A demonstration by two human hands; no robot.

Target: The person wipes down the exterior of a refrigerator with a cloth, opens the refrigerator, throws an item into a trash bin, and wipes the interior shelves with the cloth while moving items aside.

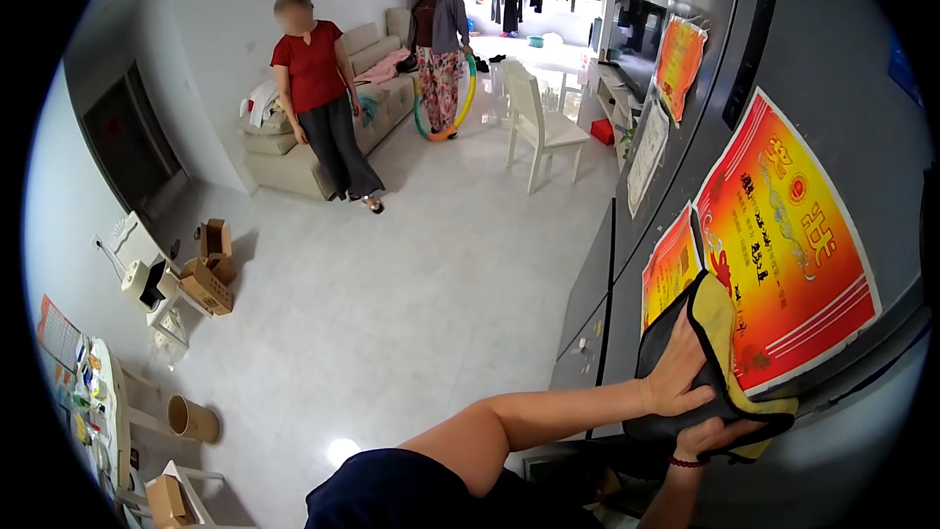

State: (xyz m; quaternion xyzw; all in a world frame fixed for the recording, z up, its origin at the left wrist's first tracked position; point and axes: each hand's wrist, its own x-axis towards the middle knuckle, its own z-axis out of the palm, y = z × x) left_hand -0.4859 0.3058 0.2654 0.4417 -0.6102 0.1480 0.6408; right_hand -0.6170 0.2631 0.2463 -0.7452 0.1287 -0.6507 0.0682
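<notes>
A grey and yellow cloth (720, 333) with a dark edge is bunched against the dark cabinet front at the lower right. My left hand (678, 372) presses on its grey side, fingers pointing up and partly sunk in the folds. Below it my right hand (707, 439), with a dark red bead bracelet at the wrist, holds the cloth's lower part. Just above the cloth a large red and yellow certificate (783, 245) is stuck to the cabinet; the cloth overlaps its lower left edge. A smaller red and yellow sheet (671, 260) lies partly behind the cloth.
Two people stand near a beige sofa (284, 162), one holding a coloured hoop (472, 88). A white chair (543, 127) stands mid-room. At the left are cardboard boxes (208, 284), a bin (193, 419) and a cluttered table (116, 411). More papers hang on the cabinet.
</notes>
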